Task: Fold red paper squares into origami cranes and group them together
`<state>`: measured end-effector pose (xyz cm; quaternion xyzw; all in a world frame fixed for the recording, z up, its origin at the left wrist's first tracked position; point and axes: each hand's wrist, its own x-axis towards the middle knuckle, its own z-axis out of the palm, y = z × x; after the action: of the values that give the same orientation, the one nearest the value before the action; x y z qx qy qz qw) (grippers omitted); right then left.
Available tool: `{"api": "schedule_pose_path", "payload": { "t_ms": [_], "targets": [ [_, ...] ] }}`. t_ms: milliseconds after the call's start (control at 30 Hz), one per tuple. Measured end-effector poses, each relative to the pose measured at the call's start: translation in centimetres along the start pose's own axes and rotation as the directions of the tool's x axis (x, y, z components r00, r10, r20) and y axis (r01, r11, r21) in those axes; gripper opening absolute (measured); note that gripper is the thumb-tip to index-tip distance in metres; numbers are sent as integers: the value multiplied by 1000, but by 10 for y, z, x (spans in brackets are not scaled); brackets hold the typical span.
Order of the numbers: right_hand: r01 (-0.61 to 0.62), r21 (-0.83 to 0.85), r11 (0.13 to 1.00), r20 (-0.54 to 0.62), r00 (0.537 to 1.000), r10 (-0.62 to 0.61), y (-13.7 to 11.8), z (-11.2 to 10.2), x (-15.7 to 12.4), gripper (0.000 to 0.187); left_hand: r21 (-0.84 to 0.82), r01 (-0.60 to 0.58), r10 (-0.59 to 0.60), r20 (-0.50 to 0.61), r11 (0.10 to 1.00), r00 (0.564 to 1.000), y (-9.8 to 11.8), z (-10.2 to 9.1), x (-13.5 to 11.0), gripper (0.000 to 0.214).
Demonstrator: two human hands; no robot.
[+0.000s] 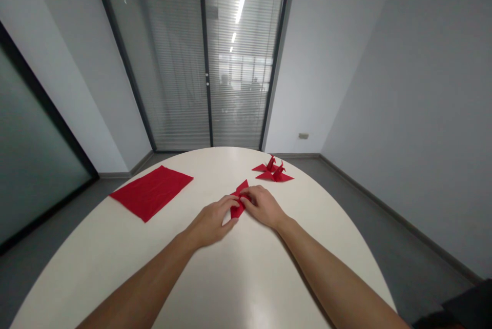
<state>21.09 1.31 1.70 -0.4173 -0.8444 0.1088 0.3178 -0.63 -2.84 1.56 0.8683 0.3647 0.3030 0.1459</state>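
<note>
A partly folded red paper [239, 197] lies on the white round table [238, 288], just past the middle. My left hand [212, 220] rests on its near left side, fingers curled and pressing on the paper. From the right, my right hand [262, 205] pinches its edge with closed fingers. Most of the paper is hidden under both hands; only a pointed tip sticks out beyond them.
Flat red paper sheets [151, 191] lie in a stack at the table's left. Two finished red paper cranes [273, 171] stand at the far right edge. Behind the table are glass doors with blinds [200, 52] and grey walls.
</note>
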Motion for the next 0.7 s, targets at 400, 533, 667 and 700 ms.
{"api": "schedule_pose_path", "payload": {
  "t_ms": [400,533,667,700],
  "targets": [
    [-40,4,999,13,999,40,-4,-1,-1,6,41,-1,4,-56,999,998,-9,7,0,36],
    [-2,19,1000,38,999,1,-5,-2,-2,16,60,15,-12,-62,998,998,-10,8,0,36],
    [72,57,996,54,996,-75,-4,-2,-2,25,67,37,-32,-83,997,996,-13,10,-1,38],
    [89,67,994,55,994,-93,-4,-2,-2,26,69,45,-39,-86,997,996,-14,11,-1,40]
  ]
}}
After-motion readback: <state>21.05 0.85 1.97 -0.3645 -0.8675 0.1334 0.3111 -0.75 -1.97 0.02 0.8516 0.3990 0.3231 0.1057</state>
